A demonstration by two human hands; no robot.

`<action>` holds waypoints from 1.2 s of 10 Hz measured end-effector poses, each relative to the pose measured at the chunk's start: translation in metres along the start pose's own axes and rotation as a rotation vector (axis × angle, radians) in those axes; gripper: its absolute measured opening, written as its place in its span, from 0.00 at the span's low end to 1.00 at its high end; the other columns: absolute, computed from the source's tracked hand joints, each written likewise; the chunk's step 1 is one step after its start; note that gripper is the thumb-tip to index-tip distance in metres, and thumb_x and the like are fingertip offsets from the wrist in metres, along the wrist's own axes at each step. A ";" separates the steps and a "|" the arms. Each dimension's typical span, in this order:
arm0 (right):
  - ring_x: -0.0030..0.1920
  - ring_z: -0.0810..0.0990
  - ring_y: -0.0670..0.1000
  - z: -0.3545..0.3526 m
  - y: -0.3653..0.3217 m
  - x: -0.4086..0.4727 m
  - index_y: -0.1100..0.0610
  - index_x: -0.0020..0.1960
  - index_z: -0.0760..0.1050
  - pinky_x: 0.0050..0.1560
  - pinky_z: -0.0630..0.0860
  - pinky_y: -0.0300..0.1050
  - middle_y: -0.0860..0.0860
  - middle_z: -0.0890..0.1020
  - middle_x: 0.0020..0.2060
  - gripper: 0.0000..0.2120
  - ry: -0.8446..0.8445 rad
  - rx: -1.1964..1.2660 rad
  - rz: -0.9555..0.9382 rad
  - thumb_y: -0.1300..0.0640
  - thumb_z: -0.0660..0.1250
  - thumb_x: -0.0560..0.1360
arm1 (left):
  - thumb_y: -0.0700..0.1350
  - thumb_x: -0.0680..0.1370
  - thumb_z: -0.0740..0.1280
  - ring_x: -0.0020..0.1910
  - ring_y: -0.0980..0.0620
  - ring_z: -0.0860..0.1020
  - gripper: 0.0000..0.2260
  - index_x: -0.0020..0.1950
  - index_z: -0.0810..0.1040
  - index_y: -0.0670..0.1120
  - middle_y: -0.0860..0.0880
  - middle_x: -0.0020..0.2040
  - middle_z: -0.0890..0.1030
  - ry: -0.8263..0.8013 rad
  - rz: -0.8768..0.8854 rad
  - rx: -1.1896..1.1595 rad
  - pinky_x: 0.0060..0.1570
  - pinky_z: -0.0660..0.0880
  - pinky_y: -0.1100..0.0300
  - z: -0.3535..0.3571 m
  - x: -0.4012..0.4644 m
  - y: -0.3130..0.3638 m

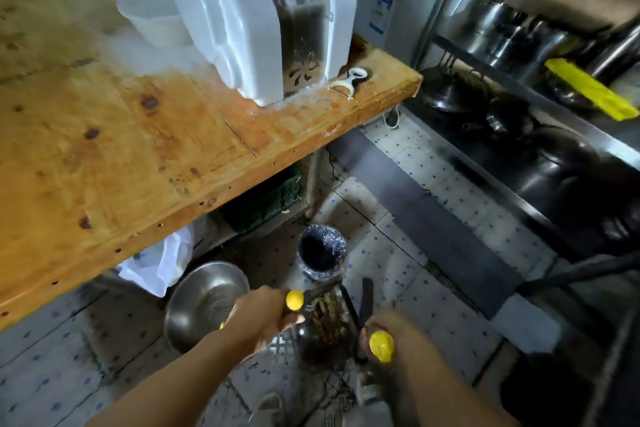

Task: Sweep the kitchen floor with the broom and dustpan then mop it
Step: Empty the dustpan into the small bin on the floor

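Stood over a tiled floor beside a wooden table. Left hand gripped a handle with a yellow end; right hand gripped a second handle, also capped in yellow. Hands apart, each curled round its own handle, with a dark dustpan between them, holding brownish debris. Could not tell which handle belonged to the broom; bristles not made out. Just beyond the dustpan, a small bin lined with a bag, standing on the floor. Left of the hands, a steel bowl on the floor, and a white plastic bag under the table edge. On the table, a white machine, a white tub and a peeler. To the right, a metal rack with dark pots and a yellow strip.
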State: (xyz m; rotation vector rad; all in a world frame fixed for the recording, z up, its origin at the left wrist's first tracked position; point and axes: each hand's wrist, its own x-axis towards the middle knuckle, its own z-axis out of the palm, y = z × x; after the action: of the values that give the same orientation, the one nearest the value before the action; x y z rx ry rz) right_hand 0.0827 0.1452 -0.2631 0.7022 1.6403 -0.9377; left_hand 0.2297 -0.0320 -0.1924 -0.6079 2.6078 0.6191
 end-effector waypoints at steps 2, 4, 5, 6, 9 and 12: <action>0.34 0.72 0.55 0.004 0.027 -0.019 0.66 0.45 0.69 0.34 0.73 0.46 0.59 0.72 0.36 0.08 0.034 -0.033 -0.072 0.64 0.55 0.80 | 0.58 0.79 0.59 0.44 0.48 0.80 0.13 0.50 0.75 0.51 0.50 0.44 0.82 0.141 0.075 -0.025 0.44 0.76 0.54 0.000 -0.021 0.005; 0.33 0.71 0.52 -0.005 0.040 -0.033 0.67 0.57 0.72 0.38 0.72 0.47 0.56 0.75 0.39 0.10 0.110 -0.149 -0.116 0.65 0.56 0.80 | 0.60 0.78 0.59 0.40 0.52 0.78 0.13 0.48 0.74 0.52 0.54 0.39 0.79 0.194 0.112 -0.035 0.37 0.69 0.58 -0.013 -0.047 0.012; 0.33 0.70 0.49 -0.014 0.050 -0.045 0.68 0.68 0.67 0.36 0.73 0.42 0.54 0.72 0.37 0.18 0.072 -0.198 -0.157 0.65 0.57 0.79 | 0.61 0.78 0.58 0.42 0.53 0.78 0.13 0.49 0.74 0.53 0.55 0.40 0.79 0.204 0.099 -0.031 0.37 0.66 0.59 -0.014 -0.065 0.018; 0.32 0.70 0.47 -0.027 0.066 -0.039 0.67 0.69 0.68 0.32 0.72 0.40 0.55 0.73 0.44 0.20 0.126 -0.149 -0.250 0.65 0.59 0.77 | 0.61 0.78 0.59 0.43 0.54 0.78 0.13 0.50 0.75 0.54 0.55 0.42 0.79 0.229 0.058 -0.034 0.37 0.66 0.61 -0.014 -0.080 0.026; 0.51 0.68 0.50 -0.064 0.094 -0.054 0.70 0.68 0.67 0.68 0.69 0.50 0.64 0.74 0.64 0.20 0.206 -0.314 -0.356 0.64 0.58 0.79 | 0.58 0.77 0.62 0.41 0.51 0.79 0.10 0.43 0.74 0.53 0.53 0.38 0.80 0.339 0.052 -0.109 0.34 0.67 0.57 -0.019 -0.112 0.058; 0.50 0.68 0.50 -0.078 0.102 -0.090 0.69 0.69 0.67 0.66 0.70 0.47 0.63 0.74 0.63 0.20 0.305 -0.309 -0.358 0.64 0.57 0.79 | 0.58 0.75 0.66 0.44 0.46 0.79 0.12 0.40 0.71 0.51 0.48 0.42 0.81 0.420 0.017 -0.205 0.37 0.70 0.56 -0.046 -0.131 0.070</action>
State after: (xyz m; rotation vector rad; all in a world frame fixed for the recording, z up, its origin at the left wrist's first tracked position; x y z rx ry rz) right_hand 0.1508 0.2660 -0.1902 0.3547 2.1745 -0.8228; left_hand 0.2913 0.0428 -0.0712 -0.8604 2.9587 0.8508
